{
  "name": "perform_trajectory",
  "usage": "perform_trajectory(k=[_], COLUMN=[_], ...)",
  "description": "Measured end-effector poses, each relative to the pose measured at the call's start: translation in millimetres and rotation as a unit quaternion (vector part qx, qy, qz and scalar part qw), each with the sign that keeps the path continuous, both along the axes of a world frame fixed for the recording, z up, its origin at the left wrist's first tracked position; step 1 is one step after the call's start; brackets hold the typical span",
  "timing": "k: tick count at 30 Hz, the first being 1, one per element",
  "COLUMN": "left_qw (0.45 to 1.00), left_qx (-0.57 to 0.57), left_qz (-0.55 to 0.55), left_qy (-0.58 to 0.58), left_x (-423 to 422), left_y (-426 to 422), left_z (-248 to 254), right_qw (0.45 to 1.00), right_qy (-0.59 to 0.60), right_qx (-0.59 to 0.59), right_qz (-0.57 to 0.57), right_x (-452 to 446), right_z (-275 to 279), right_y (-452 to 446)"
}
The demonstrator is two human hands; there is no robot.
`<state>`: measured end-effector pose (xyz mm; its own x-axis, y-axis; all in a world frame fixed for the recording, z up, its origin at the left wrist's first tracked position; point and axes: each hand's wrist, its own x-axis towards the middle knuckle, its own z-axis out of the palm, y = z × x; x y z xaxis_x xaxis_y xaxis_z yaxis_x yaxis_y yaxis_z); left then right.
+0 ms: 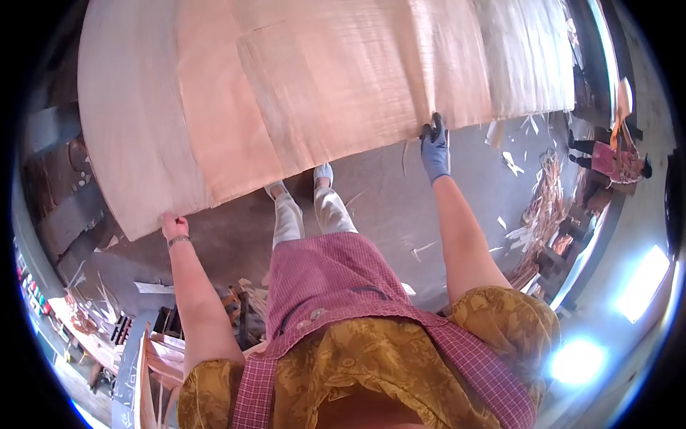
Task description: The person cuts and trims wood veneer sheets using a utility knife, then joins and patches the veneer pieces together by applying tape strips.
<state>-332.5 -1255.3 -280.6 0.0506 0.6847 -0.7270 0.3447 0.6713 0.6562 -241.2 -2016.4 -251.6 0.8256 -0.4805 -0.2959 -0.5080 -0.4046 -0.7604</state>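
Observation:
A wide, thin wood veneer sheet (321, 86), pale at both ends and pinkish in the middle, stretches across the top of the head view. Its near edge runs between my hands, and its far side is cut off by the frame. My left hand (174, 226), bare with a band at the wrist, pinches the near left corner area. Wearing a grey-blue glove, my right hand (434, 151) grips the same edge farther right, where the veneer shows a crease. My shoes (323, 174) are partly under the edge.
Veneer scraps (512, 164) lie on the grey floor (386, 207). A heap of thin wood strips (547, 196) is at the right. Beyond it, another person (611, 157) in a pink apron is near a wall. Wood pieces (164, 357) are stacked at lower left.

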Motion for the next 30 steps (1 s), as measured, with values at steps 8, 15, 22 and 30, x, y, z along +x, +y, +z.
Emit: perform_trajectory(k=[8,15,22,30], left_qw=[0.886,0.448,0.410,0.381], left_qx=[0.256,0.520,0.465,0.399], left_qz=[-0.272,-0.717,-0.767,-0.809], left_qy=[0.274,0.123,0.166,0.204], left_x=[23,89,133,147], left_y=[-102,-293,-324,-316], left_z=[81,139,104,101], right_qw=[0.992,0.985,0.955,0.895], right_qy=[-0.006,0.045,0.047,0.040], right_qx=[-0.117,-0.115,-0.229,-0.423], right_qz=[0.040,-0.121,-0.183,-0.138], right_x=[-57,-89,-147,-141], right_z=[26,24,69,176], right_y=[-11,-34,-100,-205])
